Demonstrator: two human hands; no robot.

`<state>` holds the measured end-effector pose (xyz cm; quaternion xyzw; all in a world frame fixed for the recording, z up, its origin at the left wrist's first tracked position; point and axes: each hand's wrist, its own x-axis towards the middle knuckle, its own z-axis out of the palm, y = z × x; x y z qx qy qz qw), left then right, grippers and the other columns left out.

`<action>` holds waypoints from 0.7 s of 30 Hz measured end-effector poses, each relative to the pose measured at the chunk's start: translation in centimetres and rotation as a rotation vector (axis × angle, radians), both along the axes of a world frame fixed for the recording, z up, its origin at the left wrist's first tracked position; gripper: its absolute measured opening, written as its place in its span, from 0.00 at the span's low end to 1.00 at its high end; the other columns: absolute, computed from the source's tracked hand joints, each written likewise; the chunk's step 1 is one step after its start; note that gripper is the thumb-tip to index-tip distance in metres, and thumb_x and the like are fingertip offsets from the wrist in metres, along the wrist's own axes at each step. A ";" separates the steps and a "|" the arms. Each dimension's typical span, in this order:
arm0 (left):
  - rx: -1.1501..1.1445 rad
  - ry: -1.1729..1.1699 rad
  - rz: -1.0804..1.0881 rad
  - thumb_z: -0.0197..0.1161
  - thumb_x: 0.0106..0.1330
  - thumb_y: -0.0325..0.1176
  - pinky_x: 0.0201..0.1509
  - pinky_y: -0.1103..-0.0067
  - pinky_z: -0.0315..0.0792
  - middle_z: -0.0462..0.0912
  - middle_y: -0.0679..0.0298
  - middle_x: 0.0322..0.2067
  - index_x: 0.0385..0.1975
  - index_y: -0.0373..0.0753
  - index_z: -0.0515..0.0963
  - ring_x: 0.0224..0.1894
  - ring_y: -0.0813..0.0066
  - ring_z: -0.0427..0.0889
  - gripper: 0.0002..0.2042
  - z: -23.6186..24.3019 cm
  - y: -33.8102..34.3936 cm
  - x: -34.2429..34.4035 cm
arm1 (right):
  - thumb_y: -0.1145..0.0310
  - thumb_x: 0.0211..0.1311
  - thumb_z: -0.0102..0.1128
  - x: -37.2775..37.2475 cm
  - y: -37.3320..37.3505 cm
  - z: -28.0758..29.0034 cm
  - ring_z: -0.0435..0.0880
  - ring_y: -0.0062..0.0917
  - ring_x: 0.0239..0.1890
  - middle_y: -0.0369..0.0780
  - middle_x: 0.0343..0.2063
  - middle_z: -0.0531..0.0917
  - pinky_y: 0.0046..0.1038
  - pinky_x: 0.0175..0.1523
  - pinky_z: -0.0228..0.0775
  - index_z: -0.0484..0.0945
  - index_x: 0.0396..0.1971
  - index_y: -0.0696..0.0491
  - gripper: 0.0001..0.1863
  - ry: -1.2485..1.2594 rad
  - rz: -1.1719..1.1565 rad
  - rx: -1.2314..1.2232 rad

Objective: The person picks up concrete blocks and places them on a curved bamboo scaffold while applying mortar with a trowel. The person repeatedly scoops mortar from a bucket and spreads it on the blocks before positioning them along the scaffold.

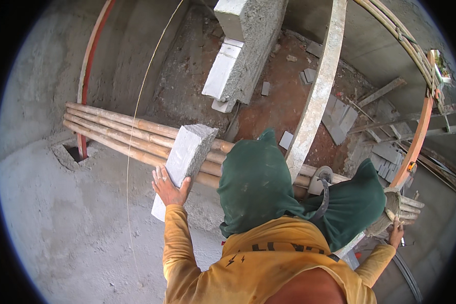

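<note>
My left hand [171,187] lies with fingers spread against the side of a pale, rough-edged lightweight concrete block [188,151]. The block rests across several bamboo poles [117,130], and its lower end hangs past them toward me. My right hand [395,235] is far out to the right, its fingers closed at a pale wooden tool handle [389,215]. Beside that handle is a grey, mortar-coated container [382,223]; the tool's working end is hidden there. A round grey disc-shaped tool [320,178] lies on the poles by my green-clad knees.
A block wall [258,55] with a jagged side rises ahead. A light upright plank [319,96] crosses the poles. Red posts stand left [88,55] and right [418,137]. Broken tiles [339,119] litter the reddish floor below. A thin string [146,81] hangs at left.
</note>
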<state>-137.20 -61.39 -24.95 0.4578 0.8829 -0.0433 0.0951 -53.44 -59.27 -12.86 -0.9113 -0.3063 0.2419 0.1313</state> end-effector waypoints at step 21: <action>0.932 -0.797 1.373 0.52 0.67 0.62 0.66 0.62 0.61 0.70 0.56 0.62 0.64 0.36 0.65 0.64 0.59 0.68 0.36 -3.6 -15.6 -3.5 | 0.67 0.73 0.50 -25.1 30.9 7.9 0.75 0.26 0.58 0.42 0.55 0.79 0.27 0.64 0.62 0.75 0.56 0.60 0.18 -0.138 0.940 0.541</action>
